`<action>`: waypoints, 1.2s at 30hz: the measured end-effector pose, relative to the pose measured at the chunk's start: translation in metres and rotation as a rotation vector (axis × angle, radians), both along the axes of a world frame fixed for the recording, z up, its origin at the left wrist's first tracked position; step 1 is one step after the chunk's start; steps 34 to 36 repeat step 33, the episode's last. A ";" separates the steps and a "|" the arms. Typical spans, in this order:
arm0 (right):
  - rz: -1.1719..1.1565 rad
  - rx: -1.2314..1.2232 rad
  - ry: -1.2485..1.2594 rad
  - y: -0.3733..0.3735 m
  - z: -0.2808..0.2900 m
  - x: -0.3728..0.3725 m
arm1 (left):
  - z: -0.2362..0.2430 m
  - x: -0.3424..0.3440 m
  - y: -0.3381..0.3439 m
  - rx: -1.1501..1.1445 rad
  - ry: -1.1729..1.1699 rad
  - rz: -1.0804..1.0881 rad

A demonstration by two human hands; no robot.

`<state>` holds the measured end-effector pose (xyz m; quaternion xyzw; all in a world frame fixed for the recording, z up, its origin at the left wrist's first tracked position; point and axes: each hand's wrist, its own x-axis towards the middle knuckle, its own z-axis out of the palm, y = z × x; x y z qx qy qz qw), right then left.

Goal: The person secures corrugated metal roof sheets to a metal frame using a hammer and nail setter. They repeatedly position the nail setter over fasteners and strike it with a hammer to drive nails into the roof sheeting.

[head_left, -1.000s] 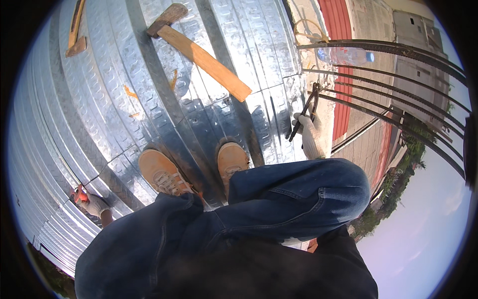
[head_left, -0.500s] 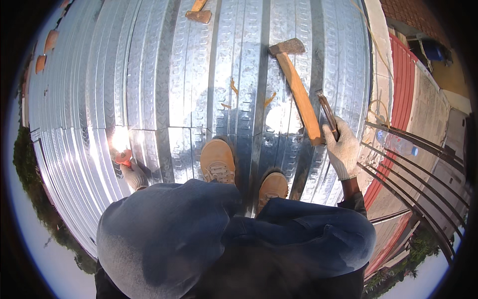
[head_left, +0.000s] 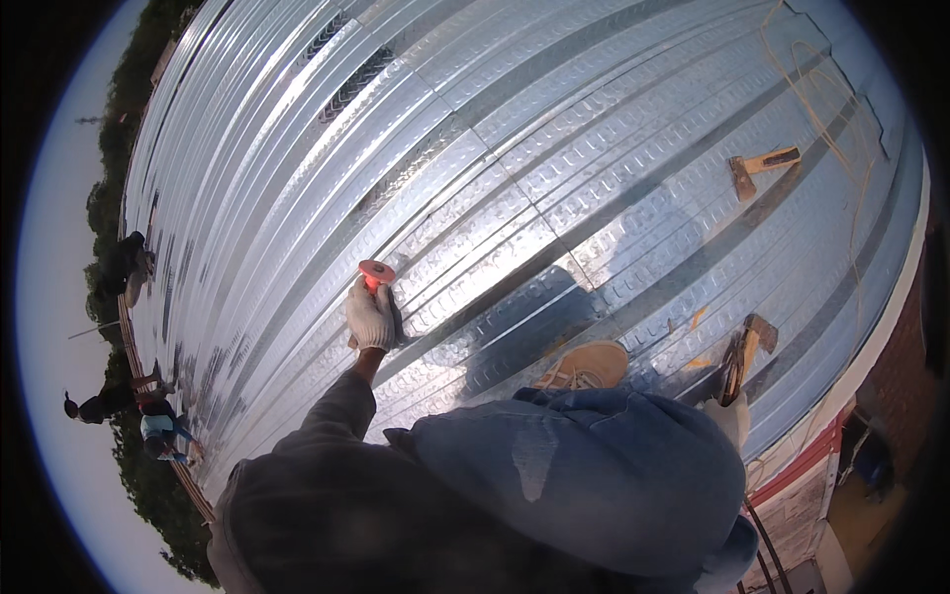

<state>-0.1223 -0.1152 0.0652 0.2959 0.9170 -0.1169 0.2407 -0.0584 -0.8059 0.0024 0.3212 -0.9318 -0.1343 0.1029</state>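
My left hand (head_left: 370, 319), in a pale knitted glove, is closed around a chisel with a round red hand guard (head_left: 377, 272). It is held out low over the ribbed metal sheets (head_left: 554, 178). On the right, my gloved right hand (head_left: 732, 424) shows only in part behind my knee. Dark metal pincers (head_left: 733, 370) stick up out of it, and its fingers are mostly hidden. Just beyond the pincers lies a hatchet (head_left: 760, 331) with a wooden handle. Its lower handle is hidden by the pincers and my hand.
A second hatchet (head_left: 744, 179) lies farther off at the right. Yellow cord (head_left: 815, 117) trails over the sheets near the far edge. Several bent yellow scraps (head_left: 699, 317) lie near my shoe (head_left: 599, 363). Other people (head_left: 158, 426) crouch along the left edge, beyond which are trees.
My view has swung to the left. The left hand with the chisel now reaches farther out from my body. The right hand, still with the pincers, has become mostly hidden by my knee.
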 end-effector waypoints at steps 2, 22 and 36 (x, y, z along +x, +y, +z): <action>-0.066 -0.131 -0.031 -0.002 -0.015 0.000 | 0.020 0.016 -0.018 -0.104 -0.061 -0.028; 0.023 -0.165 0.381 -0.190 0.176 -0.113 | 0.007 -0.011 -0.029 0.040 -0.008 -0.086; 0.886 -0.477 0.057 -0.395 0.144 -0.212 | 0.019 0.012 -0.033 0.095 0.072 -0.031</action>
